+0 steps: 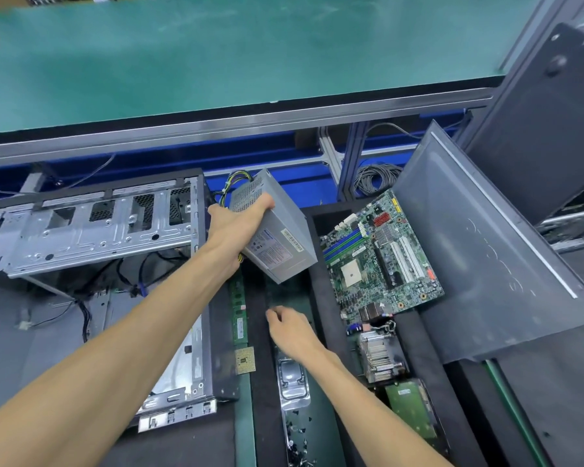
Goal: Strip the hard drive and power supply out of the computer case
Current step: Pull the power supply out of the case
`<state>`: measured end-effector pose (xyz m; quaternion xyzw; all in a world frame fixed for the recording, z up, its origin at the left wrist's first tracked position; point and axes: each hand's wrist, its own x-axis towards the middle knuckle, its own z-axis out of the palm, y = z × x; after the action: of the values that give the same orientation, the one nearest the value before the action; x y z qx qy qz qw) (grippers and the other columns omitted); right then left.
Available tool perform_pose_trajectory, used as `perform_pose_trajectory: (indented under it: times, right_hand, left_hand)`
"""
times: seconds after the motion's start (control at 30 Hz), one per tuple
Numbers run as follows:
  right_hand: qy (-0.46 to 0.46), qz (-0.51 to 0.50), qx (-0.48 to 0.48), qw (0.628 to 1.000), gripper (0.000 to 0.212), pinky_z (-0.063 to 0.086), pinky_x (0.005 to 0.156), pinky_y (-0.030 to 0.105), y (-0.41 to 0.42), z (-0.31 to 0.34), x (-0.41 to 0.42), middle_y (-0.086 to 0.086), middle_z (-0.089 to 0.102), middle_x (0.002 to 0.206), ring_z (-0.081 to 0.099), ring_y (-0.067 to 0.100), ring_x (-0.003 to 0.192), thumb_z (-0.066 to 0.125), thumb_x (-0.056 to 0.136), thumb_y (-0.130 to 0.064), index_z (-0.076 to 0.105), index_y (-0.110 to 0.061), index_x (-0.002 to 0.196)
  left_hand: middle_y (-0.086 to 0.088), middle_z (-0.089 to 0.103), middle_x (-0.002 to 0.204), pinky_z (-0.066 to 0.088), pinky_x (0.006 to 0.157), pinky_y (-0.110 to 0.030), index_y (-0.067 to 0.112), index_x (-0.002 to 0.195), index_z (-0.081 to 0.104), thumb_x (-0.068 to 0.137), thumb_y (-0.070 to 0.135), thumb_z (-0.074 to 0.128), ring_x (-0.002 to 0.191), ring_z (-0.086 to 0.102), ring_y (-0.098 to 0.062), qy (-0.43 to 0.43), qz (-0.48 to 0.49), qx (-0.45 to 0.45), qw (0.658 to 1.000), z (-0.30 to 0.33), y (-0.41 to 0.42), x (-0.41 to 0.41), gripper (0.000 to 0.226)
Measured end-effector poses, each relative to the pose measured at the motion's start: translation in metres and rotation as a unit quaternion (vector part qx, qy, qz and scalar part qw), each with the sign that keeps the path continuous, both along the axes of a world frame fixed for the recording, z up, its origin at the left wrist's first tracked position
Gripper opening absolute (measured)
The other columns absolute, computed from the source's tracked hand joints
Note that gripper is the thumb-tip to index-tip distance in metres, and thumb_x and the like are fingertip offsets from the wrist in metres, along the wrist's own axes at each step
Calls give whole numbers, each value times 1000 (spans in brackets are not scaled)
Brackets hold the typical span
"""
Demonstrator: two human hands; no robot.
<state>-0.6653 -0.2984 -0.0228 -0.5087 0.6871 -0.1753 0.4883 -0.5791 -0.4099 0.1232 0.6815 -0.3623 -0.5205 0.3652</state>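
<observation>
Left hand [231,227] grips power supply [277,230], tilted, cables [236,183] pointing away.

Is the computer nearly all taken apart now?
Nearly. The case looks gutted, and a green-backed drive, probably the hard drive, already lies at the right beside the motherboard. The left hand holds the power supply up, out of the case, wires trailing behind it. The right hand hovers open below. All that seems left is setting the supply down.
</observation>
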Motion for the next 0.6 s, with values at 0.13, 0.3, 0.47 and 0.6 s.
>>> perform_pose_trajectory:
  times: [0.13,0.3,0.47,0.6]
  right_hand:
    - [23,33,11,999,41,41,81,31,13,-3,-1,15,67,119,59,32,114,36,107,-34,62,-10,127]
    - [32,32,29,999,43,48,91,34,36,-5,-7,17,68,119,62,32,110,34,107,-36,63,-8,121]
    - [-3,-149,-116,982,19,48,65,27,28,17,-24,-5,67,97,58,2,66,43,104,-24,56,-23,118]
    - [-31,-226,-269,936,33,47,81,19,8,44,-40,-10,49,117,56,-1,95,49,99,-25,41,-31,130]
  left_hand:
    - [1,62,101,47,65,-32,22,139,29,58,52,79,89,65,-17,-6,-5,0,1000,-8,2,-2,100]
    - [6,57,101,46,70,-34,28,144,25,56,55,77,92,61,-16,-33,-9,9,999,-19,5,-5,106]
    - [5,57,105,53,87,-42,27,147,24,55,56,77,98,61,-20,-63,-15,5,998,-26,8,-3,110]
    - [2,57,109,52,95,-46,26,147,23,59,55,76,107,59,-25,-76,-8,4,997,-31,12,-4,107]
